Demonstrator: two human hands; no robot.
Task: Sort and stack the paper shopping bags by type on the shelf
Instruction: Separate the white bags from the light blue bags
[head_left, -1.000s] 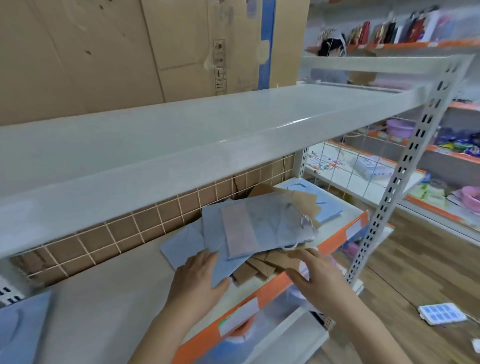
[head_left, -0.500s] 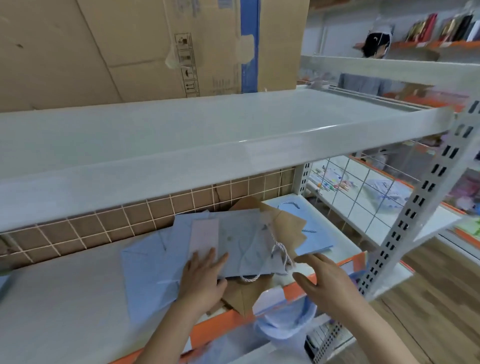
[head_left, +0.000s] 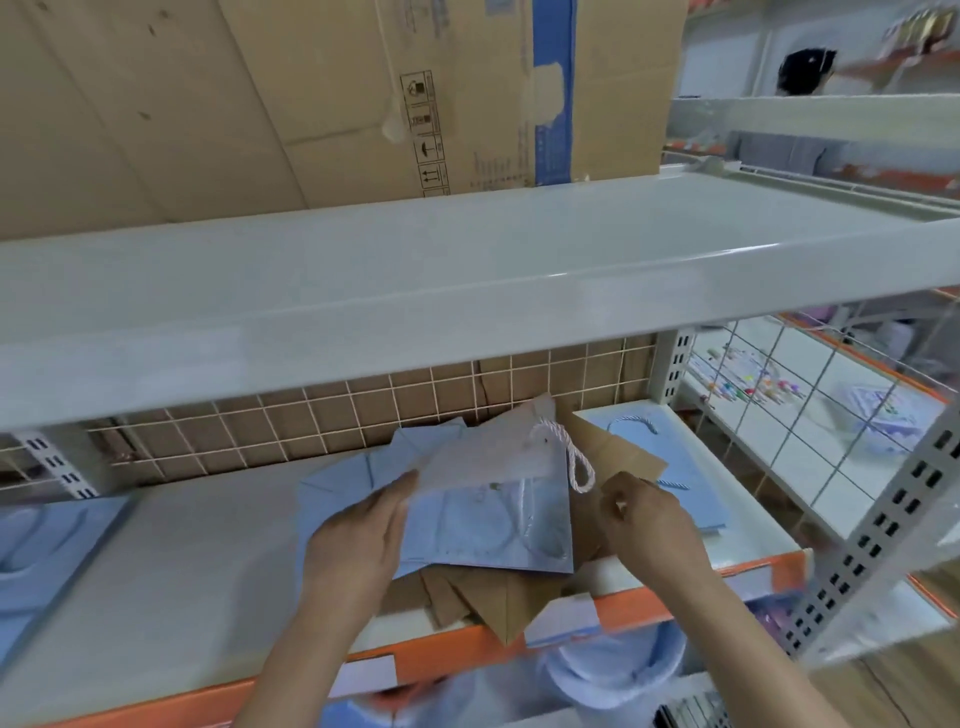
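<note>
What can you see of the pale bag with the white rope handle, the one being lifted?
The pale bag is flat-folded, greyish-white, paper by the look, motion-blurred. A twisted white cord handle loops off its right end. It is tilted, raised above the blue bag and brown bags on the shelf. The left hand holds its lower left edge; the right hand is near but apart.

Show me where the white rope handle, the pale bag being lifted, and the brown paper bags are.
white rope handle (head_left: 574, 462), head view, on the twisted loop.
pale bag (head_left: 488, 454), head view, middle of its raised face.
brown paper bags (head_left: 498, 605), head view, on the flat brown corner by the shelf edge.
</note>
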